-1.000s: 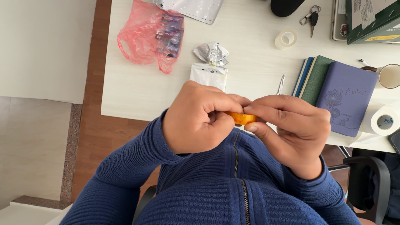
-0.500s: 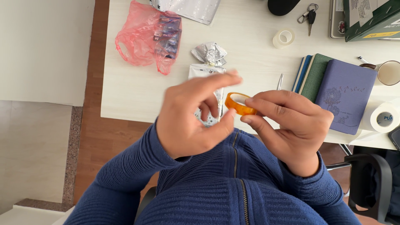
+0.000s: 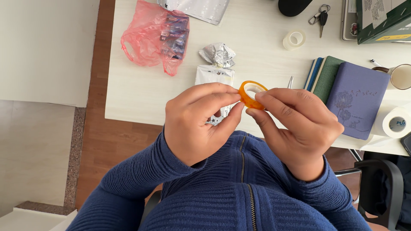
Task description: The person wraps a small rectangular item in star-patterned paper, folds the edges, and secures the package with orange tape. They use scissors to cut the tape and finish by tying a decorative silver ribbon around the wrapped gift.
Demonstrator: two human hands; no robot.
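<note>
A small roll of orange tape (image 3: 251,93) is held in front of my chest, over the near edge of the white desk (image 3: 141,92). My right hand (image 3: 295,126) pinches the roll between thumb and forefinger on its right side. My left hand (image 3: 199,122) has its fingertips on the roll's left rim, thumb below and forefinger above. The roll is tilted so its white inner core shows. Both arms wear blue ribbed sleeves.
On the desk lie a pink plastic bag (image 3: 155,36), crumpled foil (image 3: 218,54), a white sachet (image 3: 214,75), a clear tape roll (image 3: 293,39), keys (image 3: 319,16), a stack of notebooks (image 3: 346,94), a mug (image 3: 400,77), a tissue roll (image 3: 396,122) and a green box (image 3: 383,19).
The left hand came off the roll with its fingers spread, then returned to pinch the left rim. The roll rose and tilted so its opening faces up.
</note>
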